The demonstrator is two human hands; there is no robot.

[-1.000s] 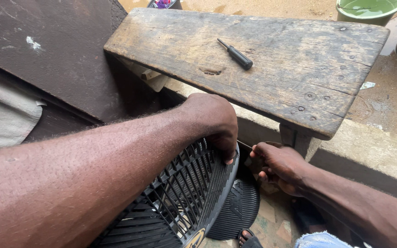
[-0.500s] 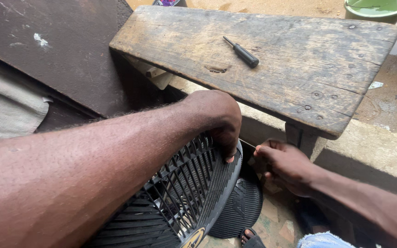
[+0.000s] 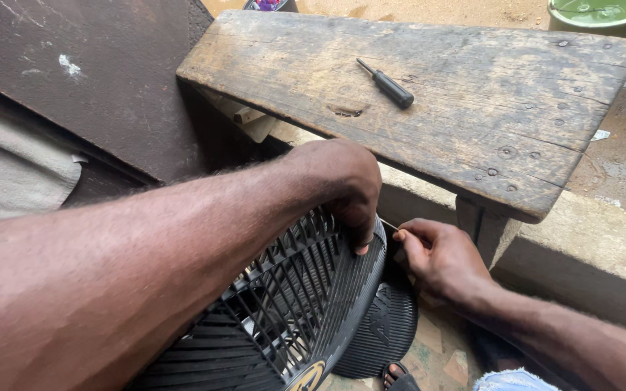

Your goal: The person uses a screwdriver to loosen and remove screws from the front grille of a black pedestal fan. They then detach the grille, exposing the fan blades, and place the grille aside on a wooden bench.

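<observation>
Spanning the top of the view, a weathered wooden bench (image 3: 472, 108) is seen, with 1 black-handled screwdriver (image 3: 389, 87) lying on it. Below, a black fan grille (image 3: 306, 304) is gripped at its rim by the left hand (image 3: 342, 188), fingers curled shut. The right hand (image 3: 443, 257) is pinched closed on a thin metal rod (image 3: 387, 224) touching the rim.

Fan grille (image 3: 291, 311) cut off at bottom edge; green basin (image 3: 599, 14) cropped at top.
</observation>
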